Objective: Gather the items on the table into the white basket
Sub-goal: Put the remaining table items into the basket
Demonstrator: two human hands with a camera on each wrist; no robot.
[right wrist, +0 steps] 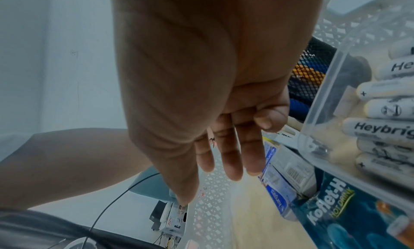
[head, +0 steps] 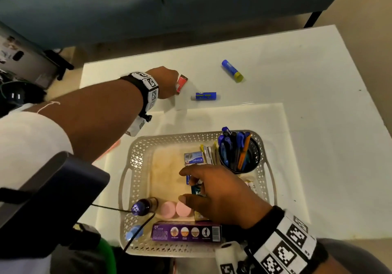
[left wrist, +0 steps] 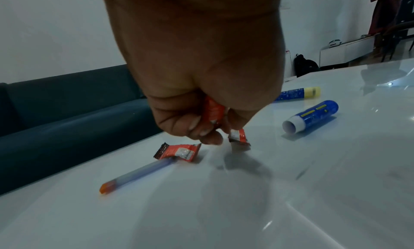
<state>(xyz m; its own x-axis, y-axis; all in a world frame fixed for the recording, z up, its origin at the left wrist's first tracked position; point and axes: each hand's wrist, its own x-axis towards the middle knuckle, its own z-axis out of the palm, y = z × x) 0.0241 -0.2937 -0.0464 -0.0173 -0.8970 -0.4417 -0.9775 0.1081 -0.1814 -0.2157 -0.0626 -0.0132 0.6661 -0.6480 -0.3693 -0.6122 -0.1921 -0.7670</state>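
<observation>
While my left hand [left wrist: 201, 97] pinches a red candy wrapper [left wrist: 213, 112] off the desk [left wrist: 224, 208] | right hand [head: 220, 195] fingers loose, empty, over the white basket [head: 135, 163]

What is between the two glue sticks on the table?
Nothing: only bare white table lies between the yellow-capped glue stick and the uncapped glue stick, as the head view shows.
</observation>
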